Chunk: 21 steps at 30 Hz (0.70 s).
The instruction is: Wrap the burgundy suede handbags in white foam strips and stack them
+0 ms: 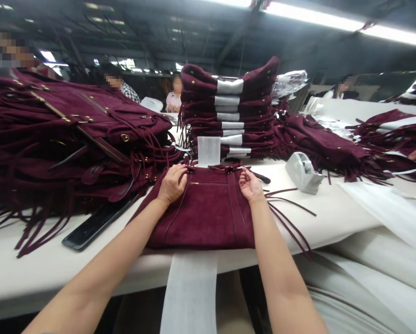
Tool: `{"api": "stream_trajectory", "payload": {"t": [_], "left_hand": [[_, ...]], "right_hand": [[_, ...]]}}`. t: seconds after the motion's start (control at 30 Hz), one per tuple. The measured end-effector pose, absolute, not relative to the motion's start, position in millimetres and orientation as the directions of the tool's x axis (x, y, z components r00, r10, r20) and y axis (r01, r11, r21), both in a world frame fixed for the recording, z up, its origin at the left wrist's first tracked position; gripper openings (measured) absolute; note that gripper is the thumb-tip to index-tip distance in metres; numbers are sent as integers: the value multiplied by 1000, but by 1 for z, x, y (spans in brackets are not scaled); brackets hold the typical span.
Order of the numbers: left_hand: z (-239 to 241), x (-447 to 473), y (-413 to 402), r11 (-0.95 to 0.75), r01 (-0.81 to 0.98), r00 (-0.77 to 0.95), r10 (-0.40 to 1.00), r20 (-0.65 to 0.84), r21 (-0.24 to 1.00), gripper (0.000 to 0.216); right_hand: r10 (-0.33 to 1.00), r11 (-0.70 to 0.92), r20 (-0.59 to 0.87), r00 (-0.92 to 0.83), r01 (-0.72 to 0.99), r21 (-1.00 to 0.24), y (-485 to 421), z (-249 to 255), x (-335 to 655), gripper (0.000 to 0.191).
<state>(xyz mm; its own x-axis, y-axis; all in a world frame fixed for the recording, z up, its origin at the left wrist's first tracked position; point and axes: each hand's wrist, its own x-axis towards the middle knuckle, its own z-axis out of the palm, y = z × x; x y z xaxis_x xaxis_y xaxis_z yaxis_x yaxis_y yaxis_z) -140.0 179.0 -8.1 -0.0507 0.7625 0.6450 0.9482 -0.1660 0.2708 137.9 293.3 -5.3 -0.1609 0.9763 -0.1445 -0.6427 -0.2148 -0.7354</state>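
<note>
A burgundy suede handbag point(201, 213) lies flat on the table in front of me, with a short gold zip and dark seams. My left hand point(175, 182) is at its far left corner, fingers bent over the top edge beside the metal fittings. At the far right corner, my right hand point(250, 184) has its fingers curled in at the bag's edge; what the fingertips pinch is partly hidden. Under the bag runs a white wrapping strip point(190, 292), which hangs over the table's front edge and shows again behind the bag.
To the left are piled burgundy bags point(89, 125) with fringes, beside a black phone point(96, 225). A stack of wrapped bags point(230, 111) rises behind. A grey tape dispenser point(303, 172) stands right on the white-covered table point(298, 222). Loose cords trail nearby; several people work beyond.
</note>
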Motion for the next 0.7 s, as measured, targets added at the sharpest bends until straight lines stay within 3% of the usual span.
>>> {"api": "stream_trajectory", "payload": {"t": [0.1,0.17,0.23,0.37,0.43,0.53,0.7], "left_hand": [[-3,-105,171,-424,876,233,790,568,230,39],[-7,-89,167,-534,795,418,826,377,288,45],[-13,-82,165,-537,765,497,843,203,356,51],[-20,-85,164,-502,768,494,859,130,397,57],[-19,-88,163,-513,756,502,853,141,407,56],[-17,-90,161,-527,735,521,842,143,426,52],[-18,-93,162,-526,709,517,841,161,469,50]], "right_hand": [[981,-193,-127,-147,-644,-740,292,-6,133,7],[983,-182,-120,-140,-636,-750,290,-4,132,7],[985,-172,-112,-134,-625,-761,285,0,131,10],[980,-57,41,-194,-474,-879,270,7,124,25],[960,87,149,-236,-253,-964,267,6,116,29],[942,230,204,-265,74,-970,276,2,97,26],[947,259,211,-243,189,-947,323,-2,59,22]]}}
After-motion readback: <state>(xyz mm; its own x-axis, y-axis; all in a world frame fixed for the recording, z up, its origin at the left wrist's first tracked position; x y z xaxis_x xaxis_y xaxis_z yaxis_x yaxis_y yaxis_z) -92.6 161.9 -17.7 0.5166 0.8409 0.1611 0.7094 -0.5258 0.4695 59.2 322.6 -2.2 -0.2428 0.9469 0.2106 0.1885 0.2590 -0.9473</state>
